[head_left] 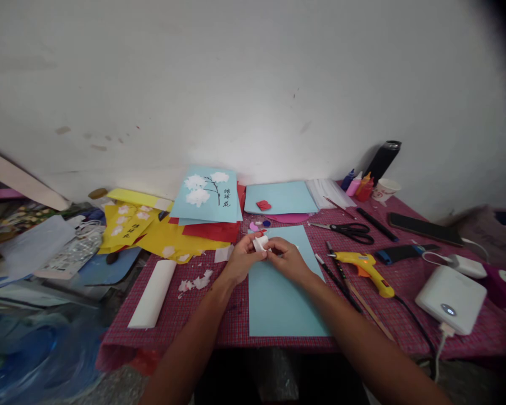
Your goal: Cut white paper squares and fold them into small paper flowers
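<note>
A small piece of folded white paper (261, 243) is held between my left hand (241, 260) and my right hand (287, 257), with the fingers of both closed on it. Beneath them lies a light blue sheet of paper (283, 306). Just beyond my fingertips are a pink paper disc (253, 226) and a dark blue bottle cap or similar round piece (266, 223). Left of my left hand, torn white paper scraps (195, 283) lie near a folded white paper strip (153, 293). My fingers partly hide the held paper.
Scissors (349, 230), a yellow glue gun (367, 269), a black pen (339, 284) and a white power bank (451, 298) with cables lie to the right. Blue paper with white flowers (206, 194) leans at the back. Paint bottles (359, 185) and a black flask (387, 160) stand at back right.
</note>
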### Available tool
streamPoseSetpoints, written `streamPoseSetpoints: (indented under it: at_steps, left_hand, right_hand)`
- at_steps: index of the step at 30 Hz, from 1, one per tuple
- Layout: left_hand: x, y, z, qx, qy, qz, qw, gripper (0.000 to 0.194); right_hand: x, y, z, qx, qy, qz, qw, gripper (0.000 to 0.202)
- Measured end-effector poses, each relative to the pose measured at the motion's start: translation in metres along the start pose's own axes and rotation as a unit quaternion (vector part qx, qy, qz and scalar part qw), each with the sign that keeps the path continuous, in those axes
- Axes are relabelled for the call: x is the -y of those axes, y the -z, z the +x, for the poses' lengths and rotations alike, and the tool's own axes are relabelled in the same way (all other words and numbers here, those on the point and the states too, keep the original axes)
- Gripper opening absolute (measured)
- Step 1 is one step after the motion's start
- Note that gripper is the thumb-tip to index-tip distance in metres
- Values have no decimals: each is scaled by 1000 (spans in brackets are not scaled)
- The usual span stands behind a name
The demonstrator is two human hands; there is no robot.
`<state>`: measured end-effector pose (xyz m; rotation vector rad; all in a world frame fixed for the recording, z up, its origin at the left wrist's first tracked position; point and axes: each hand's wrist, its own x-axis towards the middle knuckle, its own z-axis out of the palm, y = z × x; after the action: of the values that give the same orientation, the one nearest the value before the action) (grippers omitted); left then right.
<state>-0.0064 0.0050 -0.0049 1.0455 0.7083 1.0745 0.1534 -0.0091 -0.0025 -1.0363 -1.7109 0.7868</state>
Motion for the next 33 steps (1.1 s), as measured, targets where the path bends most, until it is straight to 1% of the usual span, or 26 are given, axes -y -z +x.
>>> streamPoseSetpoints:
  at_steps: [2, 9, 16, 25, 27, 30, 33]
  left_hand:
    - [1, 0, 0, 2, -3, 4, 1000, 56]
    - [0, 0, 0, -2, -2, 8, 1000, 56]
    - [-3, -2, 0, -10, 4, 6, 1000, 56]
    - [-4, -2, 1, -17, 13, 7, 1000, 57]
    - [-5, -2, 0, -19, 12, 1, 1000, 57]
    - [-7, -3, -2, -22, 12, -16, 1000, 54]
    - [-8, -4, -3, -26, 12, -40, 999, 42]
  right_hand:
    - [-2, 0, 0, -1, -4, -2, 1000, 10]
    - [-6, 0, 1, 5, -57, 24, 998, 12]
    - [-2, 2, 2, 10, -76, 59, 995, 12]
    - [-2, 3, 3, 13, -85, 88, 992, 20]
    - [-2, 3, 3, 15, -80, 86, 993, 19]
    - [-5, 1, 1, 31, -79, 97, 992, 14]
    - [-9, -1, 0, 38, -81, 104, 990, 18]
